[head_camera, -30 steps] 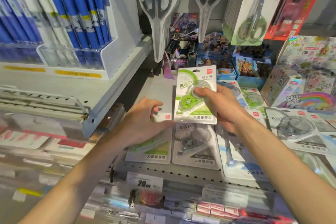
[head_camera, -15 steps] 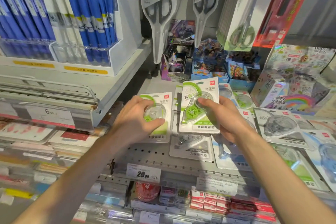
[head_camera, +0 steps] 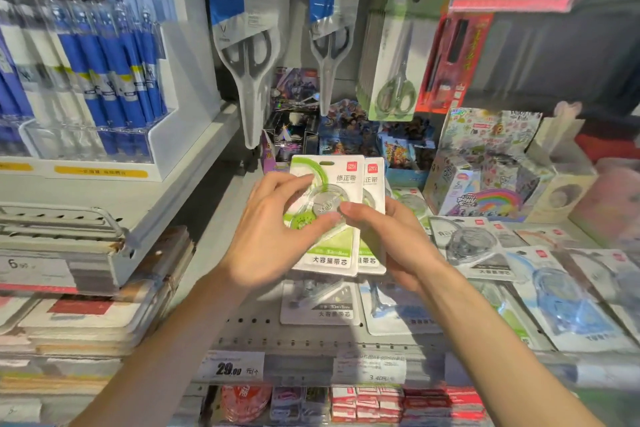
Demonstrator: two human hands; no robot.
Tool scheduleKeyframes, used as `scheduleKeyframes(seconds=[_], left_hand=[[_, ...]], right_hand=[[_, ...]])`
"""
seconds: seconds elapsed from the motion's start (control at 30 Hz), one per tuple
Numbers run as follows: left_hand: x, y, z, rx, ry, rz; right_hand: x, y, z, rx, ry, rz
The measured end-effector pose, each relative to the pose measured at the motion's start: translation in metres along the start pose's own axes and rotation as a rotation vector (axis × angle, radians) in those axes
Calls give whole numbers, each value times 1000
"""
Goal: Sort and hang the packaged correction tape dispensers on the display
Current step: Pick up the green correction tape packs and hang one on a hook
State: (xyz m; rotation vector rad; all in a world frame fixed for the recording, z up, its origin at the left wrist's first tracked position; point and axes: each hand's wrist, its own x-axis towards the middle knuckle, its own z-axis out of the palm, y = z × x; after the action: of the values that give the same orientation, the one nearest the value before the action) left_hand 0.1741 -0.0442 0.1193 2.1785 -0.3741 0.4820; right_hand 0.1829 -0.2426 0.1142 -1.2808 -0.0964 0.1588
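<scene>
Above the "29.00" price tag (head_camera: 231, 368), both hands' grip holds two green packs (head_camera: 341, 253) marked 修正带 and 大容量带芯

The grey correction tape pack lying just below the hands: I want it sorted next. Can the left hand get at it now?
Probably not yet: the left hand grips the green packs, which overlap the grey pack.

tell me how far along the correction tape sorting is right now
Early, it seems. Done: two green packs are stacked together. In hand: the left hand and right hand both grip that stack. Left: none of these visibly hangs on a hook yet; the grey pack and blue packs lie loose on the shelf.
</scene>
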Motion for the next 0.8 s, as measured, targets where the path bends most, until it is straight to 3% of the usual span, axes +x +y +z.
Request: scheduleKeyframes(seconds=[0.1,0.2,0.37,0.8], left_hand=[[10,17,9,-172,53,-129],[21,40,24,-550,-81,-264],[33,81,60,-790,-106,-242],[69,230,180,-775,91,-66]], right_hand=[[-10,-16,-17,26,15,-79],[-23,-34,-36,23,30,-146],[-46,-64,-80,41,-1,-198],[-85,-164,-271,-224,101,-388]])
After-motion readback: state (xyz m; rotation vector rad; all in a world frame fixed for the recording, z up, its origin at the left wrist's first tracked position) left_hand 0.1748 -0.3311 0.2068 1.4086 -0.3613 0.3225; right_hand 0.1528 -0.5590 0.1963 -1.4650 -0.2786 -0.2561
